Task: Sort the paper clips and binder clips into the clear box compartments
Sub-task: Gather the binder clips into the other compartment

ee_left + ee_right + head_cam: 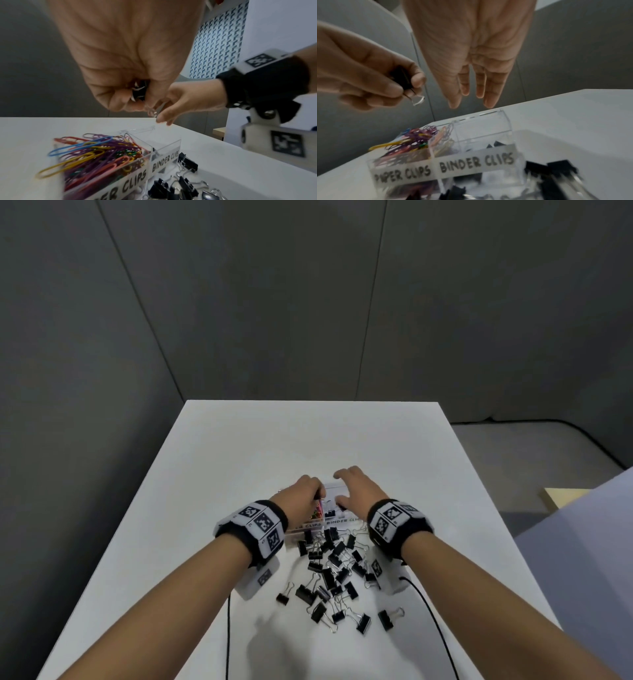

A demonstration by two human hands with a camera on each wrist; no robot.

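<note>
One clear box [505, 129] with two compartments being shown, two hands [356, 489], one binder clip [402, 79] being held, two or three lying in the box, roughly thirty loose binder clips [329, 577], paper clips [96, 152] too tangled for counting
</note>
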